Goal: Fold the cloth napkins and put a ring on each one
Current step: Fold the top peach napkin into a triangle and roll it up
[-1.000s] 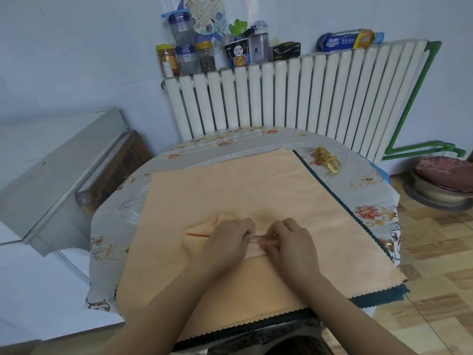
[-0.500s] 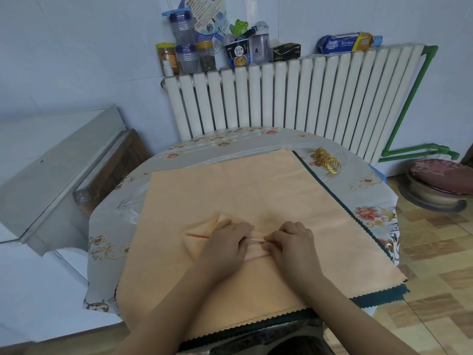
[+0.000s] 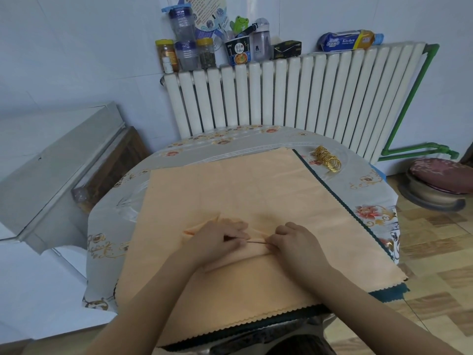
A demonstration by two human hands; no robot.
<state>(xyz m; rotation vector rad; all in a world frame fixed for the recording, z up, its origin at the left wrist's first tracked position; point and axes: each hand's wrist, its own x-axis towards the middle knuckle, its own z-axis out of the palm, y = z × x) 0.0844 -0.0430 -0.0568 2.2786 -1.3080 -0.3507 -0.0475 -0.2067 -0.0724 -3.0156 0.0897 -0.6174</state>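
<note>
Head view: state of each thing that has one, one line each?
Folded peach napkin: partly folded, lying on the spread peach napkin, no ring on it.
Spread peach napkin: flat, unfolded, on the dark green cloth.
Dark green cloth: flat, only edges showing.
Gold rings: piled on the table, unused.
Left hand: pinching the fold.
Right hand: pinching the fold.

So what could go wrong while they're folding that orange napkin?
1. Both hands, left hand and right hand, pinch a small fold in the peach napkin; if either lets go, it may spring open.
2. The napkin's near edge overhangs the table, so tugging could drag it and the dark green cloth beneath off.
3. The gold rings lie far away; reaching means freeing a hand.
</note>
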